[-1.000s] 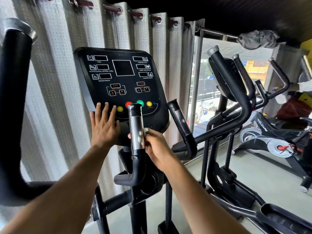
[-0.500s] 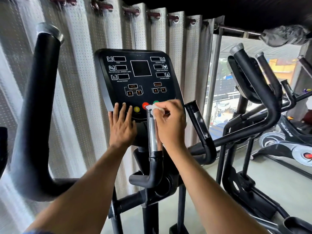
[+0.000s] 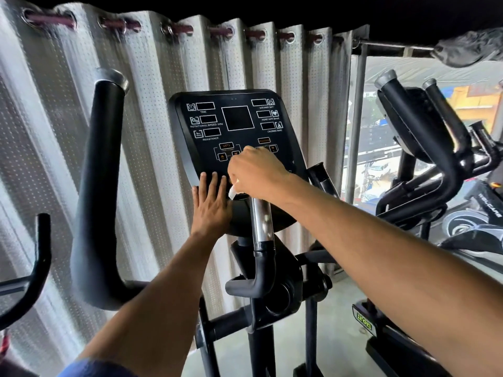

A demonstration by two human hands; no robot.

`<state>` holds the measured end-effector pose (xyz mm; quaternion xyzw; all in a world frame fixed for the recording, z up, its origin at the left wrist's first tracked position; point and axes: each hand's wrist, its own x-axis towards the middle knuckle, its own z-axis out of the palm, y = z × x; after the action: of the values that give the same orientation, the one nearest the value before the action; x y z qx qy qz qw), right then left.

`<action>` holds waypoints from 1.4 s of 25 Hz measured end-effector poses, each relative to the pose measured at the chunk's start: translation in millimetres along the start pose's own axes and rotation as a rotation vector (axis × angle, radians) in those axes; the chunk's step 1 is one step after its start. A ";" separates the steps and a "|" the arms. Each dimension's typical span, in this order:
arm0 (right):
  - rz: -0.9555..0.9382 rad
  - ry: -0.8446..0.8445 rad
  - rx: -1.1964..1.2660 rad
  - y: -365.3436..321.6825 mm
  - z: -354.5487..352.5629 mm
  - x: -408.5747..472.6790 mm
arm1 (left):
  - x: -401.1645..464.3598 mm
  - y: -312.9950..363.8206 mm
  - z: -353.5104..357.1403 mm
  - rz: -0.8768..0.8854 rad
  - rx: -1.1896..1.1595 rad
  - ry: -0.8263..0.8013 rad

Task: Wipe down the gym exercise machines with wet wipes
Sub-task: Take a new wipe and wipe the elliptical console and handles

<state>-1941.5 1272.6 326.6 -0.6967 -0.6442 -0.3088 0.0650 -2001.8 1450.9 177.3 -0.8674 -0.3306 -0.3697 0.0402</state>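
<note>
Both hands are working at the console (image 3: 236, 123) of a black exercise machine: the right hand (image 3: 255, 171) is curling closed around a white wet wipe (image 3: 233, 191), pressing it against the lower part of the console face, just above the chrome-and-black inner handle (image 3: 262, 235). Only a small corner of the wipe is showing under the fingers. The left hand (image 3: 211, 205) is lying flat, fingers spread and empty, against the console's lower left edge, just beside the wipe. A thick black swing handle (image 3: 95, 186) is rising to the left. Behind the machine, a pale perforated curtain (image 3: 152, 104) is hanging from a rod. To the right, a second machine (image 3: 424, 137) is standing before a window (image 3: 381, 126).
</note>
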 end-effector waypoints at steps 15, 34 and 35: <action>0.504 0.365 1.088 -3.7 115.9 -147.1 | -38.5 14.1 -33.2 -0.018 0.188 -0.424; -0.018 0.649 0.784 -47.4 -64.9 3.0 | -150.5 8.0 -259.8 -0.008 -0.106 0.206; -0.049 0.650 0.735 -54.6 -76.5 19.2 | -152.8 4.7 -253.9 0.007 -0.155 0.227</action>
<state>-2019.6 1260.6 381.0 -0.4798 -0.6731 -0.2638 0.4972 -2232.7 1284.4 259.7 -0.8216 -0.2911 -0.4900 0.0115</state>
